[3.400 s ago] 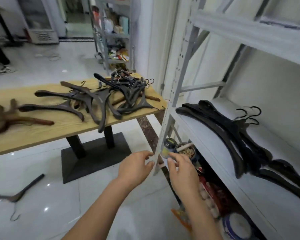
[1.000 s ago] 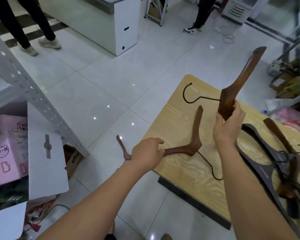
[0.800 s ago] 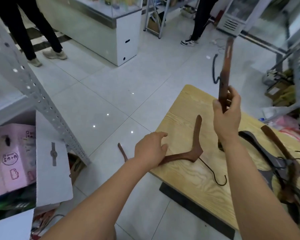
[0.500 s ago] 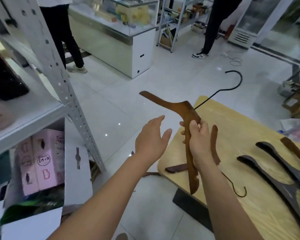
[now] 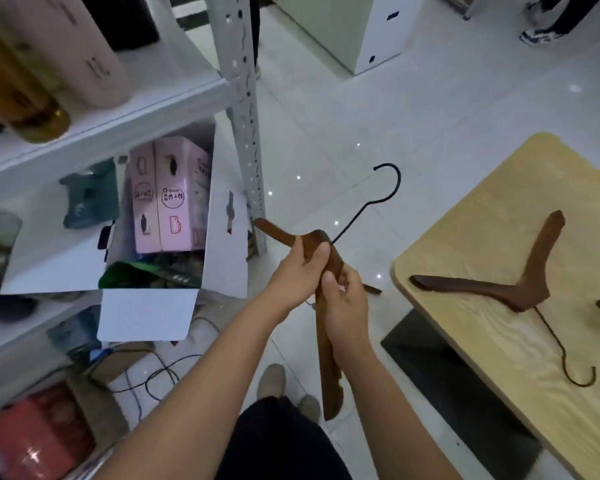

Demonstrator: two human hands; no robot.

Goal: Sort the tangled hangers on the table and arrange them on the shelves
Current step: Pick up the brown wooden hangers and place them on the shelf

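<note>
We grip the wooden hanger [image 5: 329,375] with fingers curled round it, left hand [image 5: 297,273] at the neck, right hand [image 5: 345,306] nearer on the arm; it looks stiff, light and smooth, so the neck is probably the best hold

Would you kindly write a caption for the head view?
A wooden hanger gripped by left hand and right hand near the shelf; second hanger lies on the table.

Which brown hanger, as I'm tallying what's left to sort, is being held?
The hanger gripped by the left hand and right hand, its hook raised over the floor. The other hanger lies flat on the table, untouched.
</note>
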